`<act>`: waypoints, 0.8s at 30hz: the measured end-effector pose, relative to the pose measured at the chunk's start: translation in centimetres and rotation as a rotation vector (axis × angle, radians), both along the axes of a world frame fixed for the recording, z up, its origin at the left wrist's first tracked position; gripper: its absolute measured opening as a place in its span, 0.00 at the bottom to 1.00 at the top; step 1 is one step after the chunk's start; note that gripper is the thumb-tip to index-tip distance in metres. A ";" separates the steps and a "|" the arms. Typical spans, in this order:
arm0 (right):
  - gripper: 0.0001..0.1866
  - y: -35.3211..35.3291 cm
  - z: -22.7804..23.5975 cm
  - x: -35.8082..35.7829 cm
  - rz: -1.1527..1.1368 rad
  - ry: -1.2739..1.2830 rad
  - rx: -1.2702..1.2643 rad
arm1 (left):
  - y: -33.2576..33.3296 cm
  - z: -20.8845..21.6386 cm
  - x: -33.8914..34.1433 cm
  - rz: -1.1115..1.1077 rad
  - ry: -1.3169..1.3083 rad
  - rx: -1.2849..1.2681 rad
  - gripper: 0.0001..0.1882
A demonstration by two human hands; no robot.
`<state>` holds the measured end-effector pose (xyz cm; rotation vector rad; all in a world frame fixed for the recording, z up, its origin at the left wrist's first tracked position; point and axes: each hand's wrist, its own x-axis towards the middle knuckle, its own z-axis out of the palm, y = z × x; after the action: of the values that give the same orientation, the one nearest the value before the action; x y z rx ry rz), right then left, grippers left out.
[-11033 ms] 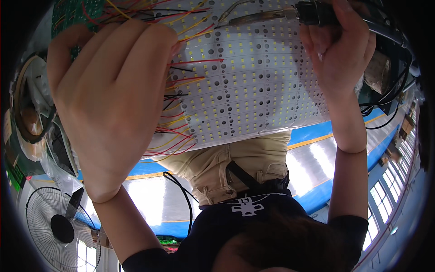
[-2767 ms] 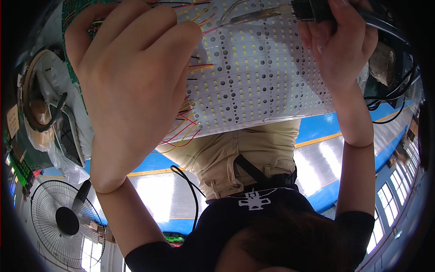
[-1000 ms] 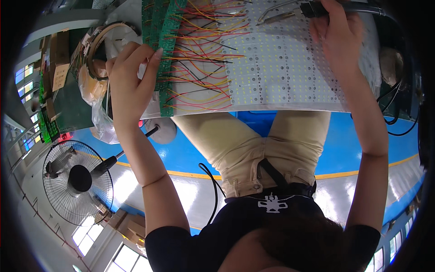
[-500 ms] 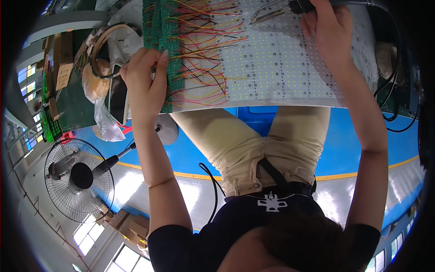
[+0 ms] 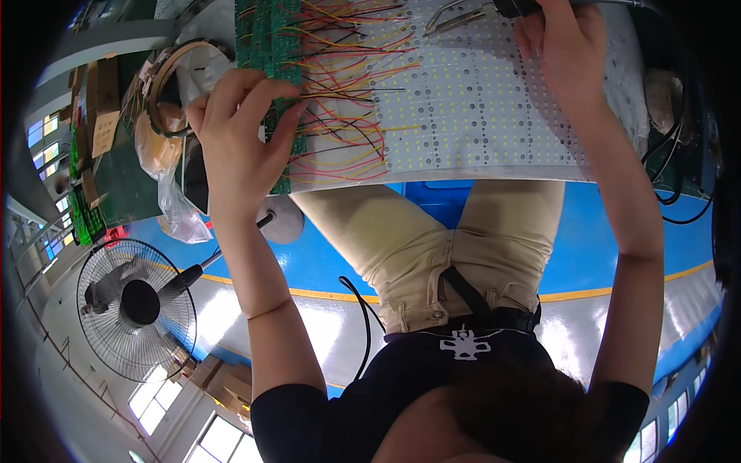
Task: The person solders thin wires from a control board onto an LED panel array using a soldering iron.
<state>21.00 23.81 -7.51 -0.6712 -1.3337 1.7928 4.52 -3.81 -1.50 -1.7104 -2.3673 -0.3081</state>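
My left hand is over a row of green circuit boards, its thumb and index finger apart near the boards' right edge. Nothing shows between those fingertips. Red, yellow and black wires run rightward from the boards onto a light panel dotted with small yellowish spots. My right hand is closed around the dark handle of a soldering iron with a thin curved metal tube beside its tip. That tip hangs over the panel's upper part, apart from the wire ends near my left hand.
A round hoop and a clear plastic bag are left of the boards. A black cable hangs at the right. A standing fan is at lower left, and cardboard boxes stand at far left.
My left hand has shifted slightly left, and its thumb and fingers have spread. The boards have slid a little left. The soldering iron has barely moved.
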 end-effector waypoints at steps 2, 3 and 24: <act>0.13 0.1 0.2 0.2 0.034 -0.023 -0.021 | 0.2 -0.1 0.0 0.003 -0.001 0.014 0.13; 0.13 0.1 0.1 0.1 0.034 -0.026 -0.021 | 0.2 -0.2 0.1 0.007 -0.002 0.029 0.13; 0.13 -0.4 0.4 0.0 -0.004 -0.018 -0.065 | 2.6 0.8 -0.7 -0.176 -0.199 -0.141 0.11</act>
<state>20.99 23.44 -7.09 -0.7257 -1.2900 1.8376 3.84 -1.17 -0.68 -2.0478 -2.4294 -0.3632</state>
